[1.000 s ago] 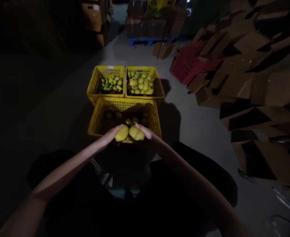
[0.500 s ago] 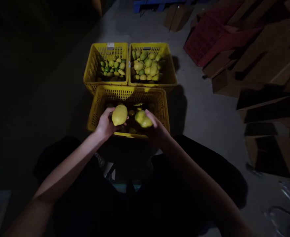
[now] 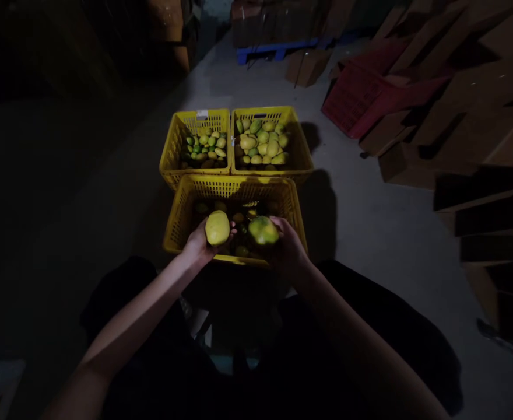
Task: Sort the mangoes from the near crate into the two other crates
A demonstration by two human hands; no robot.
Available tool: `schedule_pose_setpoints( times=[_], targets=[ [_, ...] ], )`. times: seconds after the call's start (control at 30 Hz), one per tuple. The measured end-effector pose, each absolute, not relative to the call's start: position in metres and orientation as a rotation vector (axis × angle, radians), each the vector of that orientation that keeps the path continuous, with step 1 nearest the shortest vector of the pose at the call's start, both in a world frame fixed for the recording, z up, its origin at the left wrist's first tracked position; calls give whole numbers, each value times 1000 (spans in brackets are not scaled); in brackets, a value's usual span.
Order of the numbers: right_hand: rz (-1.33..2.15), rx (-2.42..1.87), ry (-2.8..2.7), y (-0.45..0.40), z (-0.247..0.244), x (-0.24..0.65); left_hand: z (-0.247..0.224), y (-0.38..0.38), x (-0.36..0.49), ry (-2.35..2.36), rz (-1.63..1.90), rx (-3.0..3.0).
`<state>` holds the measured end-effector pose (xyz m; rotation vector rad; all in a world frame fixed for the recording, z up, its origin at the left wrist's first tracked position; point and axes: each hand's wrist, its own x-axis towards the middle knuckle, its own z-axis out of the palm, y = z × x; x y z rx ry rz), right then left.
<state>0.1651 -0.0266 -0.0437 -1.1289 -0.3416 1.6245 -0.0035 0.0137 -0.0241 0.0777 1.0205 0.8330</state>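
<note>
My left hand [image 3: 199, 240] is closed around a yellow lemon [image 3: 217, 227], its fingers curled beneath the fruit. In my right hand [image 3: 288, 242] is a lemon with mixed green and yellow skin [image 3: 263, 231], gripped from its right side. Both fruits are held above the near yellow crate [image 3: 169, 224], where more fruit lies in shadow. Behind it stand two more yellow crates side by side: the left crate [image 3: 167, 140] holds small green and yellow fruit [image 3: 204, 146], and the right crate [image 3: 300, 146] holds larger, mostly yellow fruit [image 3: 263, 143].
To the right, a red crate [image 3: 357, 96] lies tilted among piled cardboard boxes [image 3: 466, 128]. A blue pallet [image 3: 278, 51] with boxes on it is at the back. My dark-clothed legs flank the near crate. Bare concrete floor [image 3: 370, 216] shows on the right.
The view has tilted up, so the crates sit lower in the picture. The green-and-yellow lemon has been turned in my right hand. Both hands keep their fruit.
</note>
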Motion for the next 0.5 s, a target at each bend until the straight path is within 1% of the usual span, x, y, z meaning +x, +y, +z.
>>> schedule_pose_setpoints(
  times=[0.17, 0.27, 0.37, 0.5],
  targets=[
    [1315, -1115, -623, -35, -49, 169, -22, 15, -2, 1029, 904, 24],
    [1214, -1127, -782, -37, -54, 166, -20, 15, -3, 986, 888, 35],
    [1305, -1074, -699, -34, -52, 160, -18, 14, -4, 905, 863, 62],
    [1555, -1004, -431, -25, -36, 157, -16, 14, -3, 883, 873, 192]
  ],
)
